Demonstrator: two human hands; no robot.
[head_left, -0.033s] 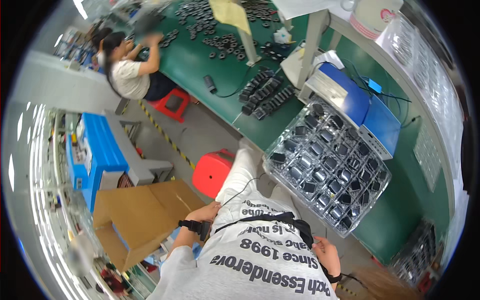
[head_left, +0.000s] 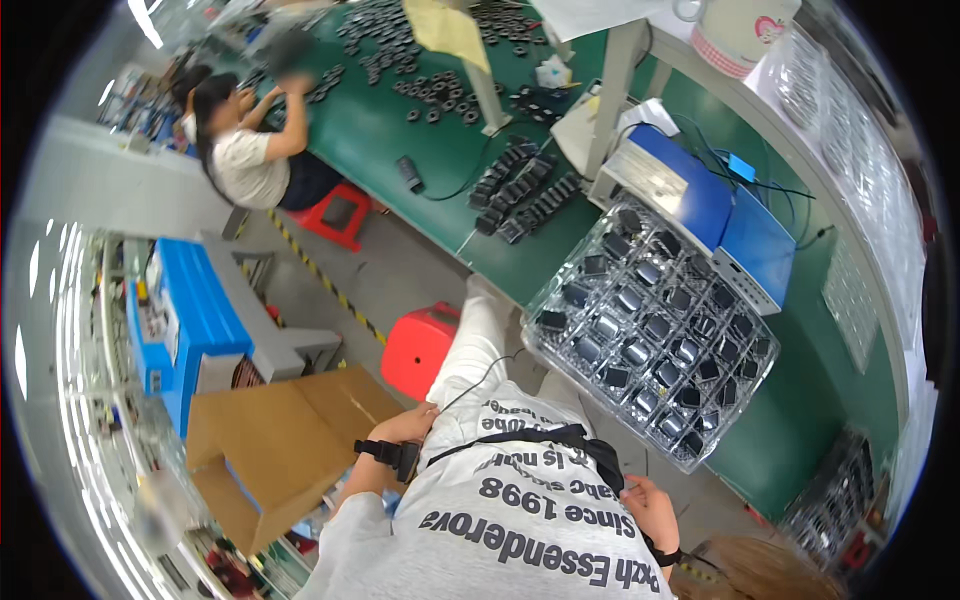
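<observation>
My left hand (head_left: 408, 424) rests at my left hip against the white trousers (head_left: 468, 345). Its fingertips are hard to make out, beside a thin black cable (head_left: 487, 372) that runs across my lap. At my right side, my right hand (head_left: 652, 508) has curled fingers close to a black strap (head_left: 606, 462) around my waist. Whatever those fingers pinch, if anything, is too small to tell. Ahead on the right, apart from both hands, a clear plastic tray (head_left: 560, 352) holds many small dark square-faced parts. It overhangs the near edge of the green table (head_left: 420, 215).
Rows of black parts (head_left: 525, 190) and a black handheld device (head_left: 409, 174) lie on the table. A blue box-shaped machine (head_left: 745, 245) stands behind the tray. Left of me are a red stool (head_left: 420, 352) and an open cardboard box (head_left: 290, 425). A co-worker (head_left: 250, 150) sits at the far left.
The view has shifted slightly, so the table and tray appear a little farther left. Both hands keep their places at my hips.
</observation>
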